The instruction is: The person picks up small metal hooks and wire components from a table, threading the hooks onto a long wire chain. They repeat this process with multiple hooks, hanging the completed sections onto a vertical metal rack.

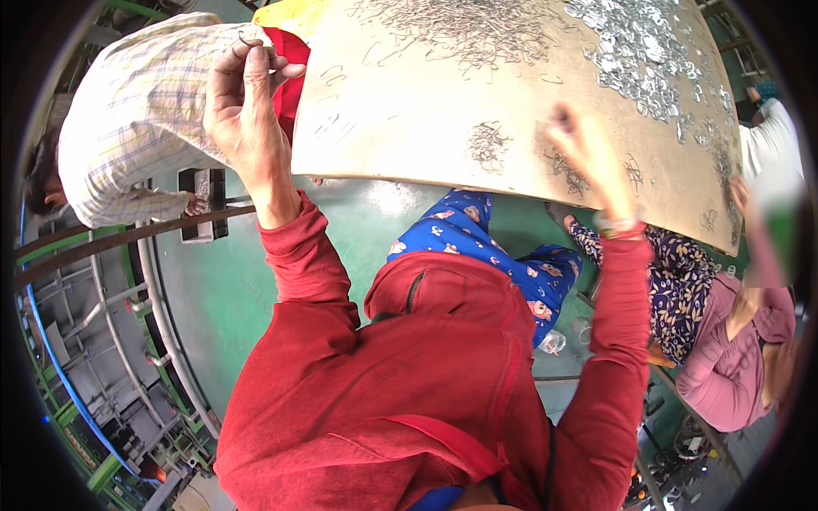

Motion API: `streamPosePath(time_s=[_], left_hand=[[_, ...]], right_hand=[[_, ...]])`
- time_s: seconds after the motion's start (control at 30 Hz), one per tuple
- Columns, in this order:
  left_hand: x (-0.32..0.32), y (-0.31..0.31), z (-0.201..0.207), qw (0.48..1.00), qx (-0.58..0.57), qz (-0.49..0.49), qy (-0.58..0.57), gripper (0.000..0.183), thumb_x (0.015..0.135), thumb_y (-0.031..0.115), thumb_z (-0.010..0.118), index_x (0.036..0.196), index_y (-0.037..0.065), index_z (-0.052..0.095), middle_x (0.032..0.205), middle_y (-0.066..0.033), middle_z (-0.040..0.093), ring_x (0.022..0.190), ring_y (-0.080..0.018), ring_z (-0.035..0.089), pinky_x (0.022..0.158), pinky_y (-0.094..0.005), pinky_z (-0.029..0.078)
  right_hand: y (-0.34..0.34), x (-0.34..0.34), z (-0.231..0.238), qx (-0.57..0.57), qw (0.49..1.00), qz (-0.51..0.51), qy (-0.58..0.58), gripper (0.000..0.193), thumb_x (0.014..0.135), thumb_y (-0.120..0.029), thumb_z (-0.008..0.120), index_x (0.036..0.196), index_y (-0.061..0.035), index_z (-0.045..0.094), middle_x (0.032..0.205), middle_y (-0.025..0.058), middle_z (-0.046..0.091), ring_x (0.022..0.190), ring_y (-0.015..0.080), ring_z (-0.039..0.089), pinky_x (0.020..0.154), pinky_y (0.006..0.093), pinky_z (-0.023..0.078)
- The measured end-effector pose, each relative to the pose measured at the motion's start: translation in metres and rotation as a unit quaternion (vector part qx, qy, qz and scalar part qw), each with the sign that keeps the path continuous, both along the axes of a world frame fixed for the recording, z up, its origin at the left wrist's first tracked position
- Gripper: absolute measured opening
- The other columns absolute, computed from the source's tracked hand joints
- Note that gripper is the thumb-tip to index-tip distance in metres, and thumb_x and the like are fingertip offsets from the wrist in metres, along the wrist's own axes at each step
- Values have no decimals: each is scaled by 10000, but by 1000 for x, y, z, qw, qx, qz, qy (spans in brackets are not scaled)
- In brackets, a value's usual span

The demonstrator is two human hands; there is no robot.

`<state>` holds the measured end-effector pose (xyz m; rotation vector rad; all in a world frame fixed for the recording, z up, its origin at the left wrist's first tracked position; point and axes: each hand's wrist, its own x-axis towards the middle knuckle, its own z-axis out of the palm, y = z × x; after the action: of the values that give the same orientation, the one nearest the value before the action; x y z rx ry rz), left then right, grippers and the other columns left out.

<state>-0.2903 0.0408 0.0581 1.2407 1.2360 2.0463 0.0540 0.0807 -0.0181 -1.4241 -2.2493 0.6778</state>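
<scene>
My left hand is raised beyond the table's left edge, thumb and fingers pinched around a small bent wire hook. Over the near right part of the tan table, my right hand is smeared by motion; whether its fingers hold anything does not show. Just beside and partly under it lies a small pile of dark wire hooks. Another little pile of hooks sits to its left. Farther back spreads a broad heap of similar wire hooks, with shiny silver metal pieces to its right.
At the left, a person in a plaid shirt bends with one hand at a black crate. A brown rail runs nearby. On the right sits a person in pink; a white sleeve shows beyond. A plastic cup stands low.
</scene>
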Motion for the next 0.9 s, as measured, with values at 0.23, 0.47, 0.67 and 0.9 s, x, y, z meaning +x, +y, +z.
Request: streamPosePath(time_s=[0.23, 0.47, 0.67, 0.9], left_hand=[[69, 2, -21, 977, -175, -78, 96, 100, 919, 77, 501, 903, -15, 539, 785, -44, 540, 673, -107, 515, 637, -243, 446], [169, -25, -58, 831, -309, -463, 16, 118, 889, 66, 560, 960, -28, 567, 837, -81, 603, 665, -137, 624, 602, -242, 509], [212, -34, -52, 771, -258, -582, 14, 66, 882, -2, 547, 915, -59, 552, 875, -95, 570, 713, -140, 632, 615, -239, 529], [212, -12, -43, 798, -268, -540, 5, 72, 888, 12, 544, 922, -51, 551, 885, -91, 566, 703, -137, 632, 604, -242, 533]], right_hand=[[-22, -48, -55, 219, 976, -6, 18, 283, 845, -146, 546, 1088, -6, 512, 1002, 154, 526, 988, 334, 502, 874, 413, 407], [37, 75, -51, 136, 965, -223, -28, 258, 838, -120, 545, 1051, 23, 561, 1005, 222, 549, 979, 369, 511, 863, 438, 412], [122, 103, -61, 100, 950, -294, -18, 222, 819, -148, 595, 901, 58, 579, 890, 260, 571, 877, 429, 552, 775, 464, 444], [151, 94, -120, 194, 944, -249, -95, 276, 742, -78, 639, 970, 23, 520, 956, 230, 566, 1009, 416, 490, 835, 481, 405]])
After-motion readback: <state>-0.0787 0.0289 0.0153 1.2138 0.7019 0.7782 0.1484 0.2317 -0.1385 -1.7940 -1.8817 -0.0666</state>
